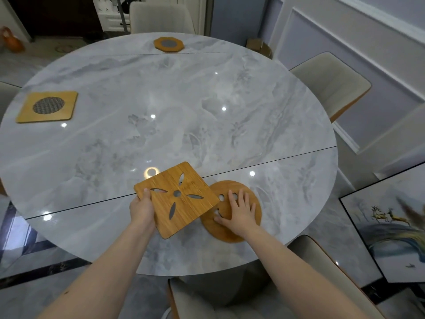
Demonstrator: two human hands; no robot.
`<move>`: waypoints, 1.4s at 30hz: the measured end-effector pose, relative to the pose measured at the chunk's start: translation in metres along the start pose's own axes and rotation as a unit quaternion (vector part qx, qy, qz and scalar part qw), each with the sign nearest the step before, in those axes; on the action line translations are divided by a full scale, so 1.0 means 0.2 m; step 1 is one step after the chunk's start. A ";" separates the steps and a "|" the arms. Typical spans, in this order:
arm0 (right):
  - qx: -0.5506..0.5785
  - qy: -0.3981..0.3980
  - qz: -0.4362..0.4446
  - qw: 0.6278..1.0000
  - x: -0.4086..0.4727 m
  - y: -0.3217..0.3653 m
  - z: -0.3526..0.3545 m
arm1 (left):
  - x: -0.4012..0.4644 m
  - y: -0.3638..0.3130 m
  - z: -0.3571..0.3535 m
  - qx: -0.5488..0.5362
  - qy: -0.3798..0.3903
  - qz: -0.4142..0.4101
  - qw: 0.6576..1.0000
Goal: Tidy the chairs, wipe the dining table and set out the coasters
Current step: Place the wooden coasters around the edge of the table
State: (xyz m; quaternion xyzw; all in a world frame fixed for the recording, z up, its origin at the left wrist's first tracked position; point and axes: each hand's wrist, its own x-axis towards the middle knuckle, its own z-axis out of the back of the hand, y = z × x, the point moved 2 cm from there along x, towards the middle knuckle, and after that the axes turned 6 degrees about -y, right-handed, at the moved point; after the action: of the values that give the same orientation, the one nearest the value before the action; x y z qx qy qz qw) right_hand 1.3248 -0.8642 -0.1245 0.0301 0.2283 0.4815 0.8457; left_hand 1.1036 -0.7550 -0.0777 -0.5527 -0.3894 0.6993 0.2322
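A round grey marble dining table (174, 125) fills the view from above, with two thin seams crossing its top. At the near edge, the left hand (142, 209) grips the corner of a square wooden coaster (178, 199) with a four-petal cutout, thumb on top and fingers curled beneath, holding it tilted so that its right corner overlaps a round wooden coaster (243, 226). The right hand (239, 211) lies flat on the round coaster, fingers straight and spread, pressing it on the tabletop.

Two more coasters are already on the table, well apart from the hands: a square coaster with a dark mesh centre (47, 106) near the left edge, and an octagonal coaster (169, 44) at the far edge.

Pale upholstered chairs ring the table: one behind the far edge (161, 17), one at the right (331, 84), one close under the near edge (207, 300), and another at the near right (322, 256). A framed picture of deer (386, 226) leans against the panelled wall at the right, on the glossy tiled floor.
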 end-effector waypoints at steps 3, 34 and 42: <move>-0.002 -0.002 0.009 1.000 0.00 -0.01 0.00 | 0.00 0.00 0.00 -0.002 0.002 -0.003 1.000; 0.025 0.006 -0.134 0.991 -0.12 0.06 0.01 | 0.04 0.01 0.06 -0.020 0.004 0.004 1.000; 0.013 0.006 -0.109 0.994 -0.11 0.05 0.02 | 0.06 0.03 0.07 -0.008 -0.003 0.015 1.000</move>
State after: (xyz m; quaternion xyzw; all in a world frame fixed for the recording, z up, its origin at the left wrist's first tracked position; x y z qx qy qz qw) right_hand 1.3085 -0.8757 -0.1108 0.0133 0.2413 0.3836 0.8913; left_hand 1.0874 -0.7530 -0.0876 -0.5582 -0.3877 0.7010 0.2163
